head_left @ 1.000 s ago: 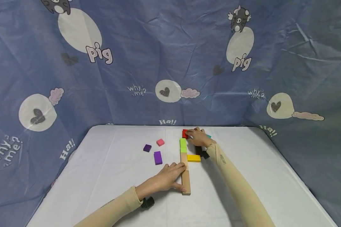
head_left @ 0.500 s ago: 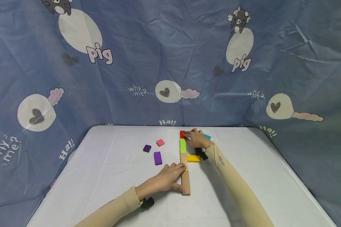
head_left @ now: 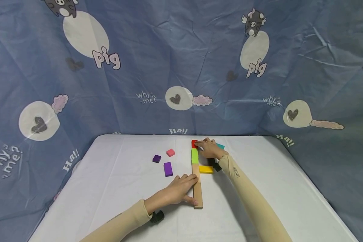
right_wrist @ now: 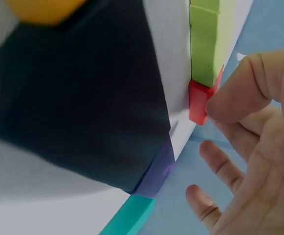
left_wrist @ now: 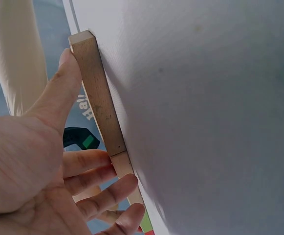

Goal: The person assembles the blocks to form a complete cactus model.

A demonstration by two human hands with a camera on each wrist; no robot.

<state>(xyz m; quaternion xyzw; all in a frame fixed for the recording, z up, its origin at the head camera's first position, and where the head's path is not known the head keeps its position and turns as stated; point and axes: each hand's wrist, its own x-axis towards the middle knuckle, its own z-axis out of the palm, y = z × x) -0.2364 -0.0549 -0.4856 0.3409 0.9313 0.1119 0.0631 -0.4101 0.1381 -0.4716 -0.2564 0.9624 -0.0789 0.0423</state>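
A straight row of blocks runs away from me: two wooden blocks [head_left: 198, 195], light green blocks [head_left: 195, 156] and a red block [head_left: 194, 143] at the far end. My left hand [head_left: 178, 189] rests along the left side of the wooden blocks. Its thumb touches the nearer wooden block [left_wrist: 100, 98], and the fingers lie spread by the joint between the two. At the far end my right hand [head_left: 210, 148] pinches the red block [right_wrist: 198, 102] between thumb and index finger, with the other fingers apart from it. The red block meets the end of the green [right_wrist: 204, 44].
Right of the row lie a yellow block [head_left: 206, 169], a dark block [head_left: 211, 160] partly under the right wrist, and a teal block [head_left: 220, 146]. To the left are a purple block [head_left: 168, 169], a dark purple block [head_left: 156, 158] and a pink block [head_left: 170, 152].
My right hand has shifted the red block slightly left and nearer, into line with the green blocks. The left hand has stayed in place.
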